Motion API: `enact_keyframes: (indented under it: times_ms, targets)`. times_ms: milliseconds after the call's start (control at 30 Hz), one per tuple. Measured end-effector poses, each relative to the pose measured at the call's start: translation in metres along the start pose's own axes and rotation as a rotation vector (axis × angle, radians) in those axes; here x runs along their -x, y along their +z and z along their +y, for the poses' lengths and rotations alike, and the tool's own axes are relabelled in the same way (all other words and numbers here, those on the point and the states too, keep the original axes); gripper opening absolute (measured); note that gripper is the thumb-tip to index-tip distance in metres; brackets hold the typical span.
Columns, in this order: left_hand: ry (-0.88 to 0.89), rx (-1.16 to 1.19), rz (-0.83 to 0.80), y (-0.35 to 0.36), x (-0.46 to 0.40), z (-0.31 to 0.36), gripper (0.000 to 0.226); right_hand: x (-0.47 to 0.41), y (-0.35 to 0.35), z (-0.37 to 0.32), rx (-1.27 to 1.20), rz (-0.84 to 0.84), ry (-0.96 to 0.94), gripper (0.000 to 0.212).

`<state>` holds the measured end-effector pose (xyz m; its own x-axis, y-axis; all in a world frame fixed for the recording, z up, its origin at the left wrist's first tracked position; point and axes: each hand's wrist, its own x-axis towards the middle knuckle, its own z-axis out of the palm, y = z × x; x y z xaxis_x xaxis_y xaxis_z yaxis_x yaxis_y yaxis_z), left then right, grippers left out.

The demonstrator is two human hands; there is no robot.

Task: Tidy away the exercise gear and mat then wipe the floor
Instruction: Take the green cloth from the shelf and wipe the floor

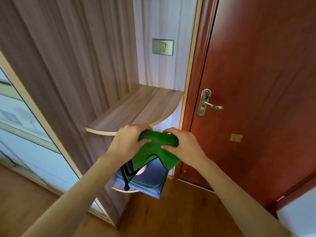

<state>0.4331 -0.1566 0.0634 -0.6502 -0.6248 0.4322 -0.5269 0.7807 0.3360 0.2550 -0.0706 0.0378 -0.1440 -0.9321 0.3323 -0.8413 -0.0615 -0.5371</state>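
The left hand (pixel 127 140) and right hand (pixel 183 145) both grip a fuzzy green cloth (pixel 159 149), bunched on top, in front of the curved wooden shelf's (pixel 136 108) front edge. Below, a folded blue mat (pixel 153 182) and something pink (pixel 142 170) lie on a lower shelf (pixel 125 190), beside a red door (pixel 256 82).

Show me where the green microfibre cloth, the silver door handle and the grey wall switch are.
green microfibre cloth (pixel 158 148), head view, on its upper folded part between the hands
silver door handle (pixel 212 106), head view, on the lever
grey wall switch (pixel 162 47), head view, on the plate's centre
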Motion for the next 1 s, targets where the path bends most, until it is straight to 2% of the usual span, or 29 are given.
enact_keyframes:
  times_ms: [133,300,433,533,700,900,1000]
  targets:
    - [0.154,-0.058,-0.037,-0.013,-0.024,-0.026,0.032,-0.046,-0.011,0.003,-0.058,0.009,-0.044,0.032]
    - [0.159,-0.022,-0.147,-0.041,-0.069,-0.065,0.042,-0.100,-0.035,-0.013,-0.140,0.056,-0.090,0.024]
    - [0.183,-0.096,-0.191,-0.056,-0.108,-0.099,0.039,-0.148,-0.044,-0.023,-0.086,0.076,-0.130,0.025]
    - [0.198,-0.168,-0.115,-0.057,-0.128,-0.124,0.039,-0.179,-0.041,-0.015,-0.110,0.095,-0.100,0.024]
    - [0.156,-0.130,-0.046,-0.046,-0.161,-0.158,0.024,-0.227,-0.032,0.006,-0.158,0.113,-0.047,0.022]
    - [0.103,-0.154,-0.055,-0.029,-0.214,-0.186,0.025,-0.281,-0.024,0.038,-0.065,0.069,-0.021,0.022]
    - [0.168,-0.223,0.036,-0.018,-0.237,-0.192,0.026,-0.300,-0.023,0.051,-0.036,0.124,-0.025,0.020]
